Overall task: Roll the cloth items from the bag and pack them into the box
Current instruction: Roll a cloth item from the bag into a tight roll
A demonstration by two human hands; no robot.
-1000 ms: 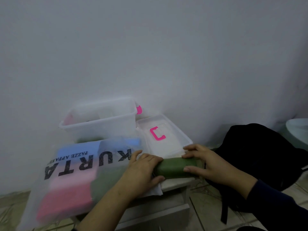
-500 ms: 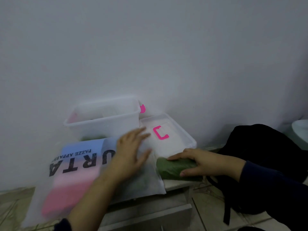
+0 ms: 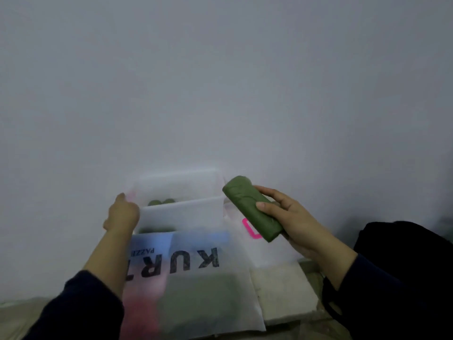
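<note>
Right hand grips green roll, thumb on top, fingers curled behind; roll held up mid-right of frame, tilted, just right of box. Left hand touches box's left end at frame centre-left; fingers hidden, grip unclear. Roll is olive green, tight cylinder, smooth. Box is clear plastic, blurred, with green rolls dimly seen inside. Translucent bag lies below it, bottom centre, pink and green cloth showing through. Pink clip partly hidden behind roll.
</note>
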